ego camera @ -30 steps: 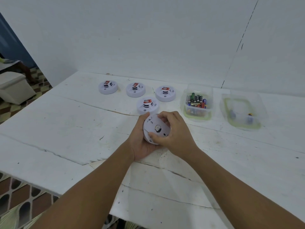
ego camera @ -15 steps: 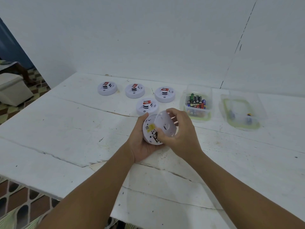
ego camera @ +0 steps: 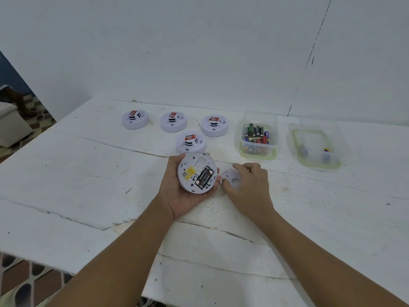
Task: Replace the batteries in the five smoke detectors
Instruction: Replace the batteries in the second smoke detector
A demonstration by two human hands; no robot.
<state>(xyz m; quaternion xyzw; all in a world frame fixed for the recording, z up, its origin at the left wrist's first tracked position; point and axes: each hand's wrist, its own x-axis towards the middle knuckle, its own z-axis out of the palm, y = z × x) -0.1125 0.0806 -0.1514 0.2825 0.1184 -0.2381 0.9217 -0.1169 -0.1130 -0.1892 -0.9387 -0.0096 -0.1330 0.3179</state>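
On the white table (ego camera: 88,185) I see my left hand (ego camera: 183,196), fingers curled round the opened smoke detector (ego camera: 197,172), which shows its batteries. Just right of that detector, my right hand (ego camera: 249,185) pinches the removed back plate (ego camera: 231,179). Beyond the detector stand four more detectors (ego camera: 191,141), with the battery tub (ego camera: 256,138) to their right.

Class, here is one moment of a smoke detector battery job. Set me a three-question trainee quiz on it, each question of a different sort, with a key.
1. True or false: the left hand holds the opened detector with batteries showing.
2. How many detectors stand on the table?
3. The right hand grips: A) back cover B) a battery C) a tub lid.

Key: 1 true; 2 four; 3 A.
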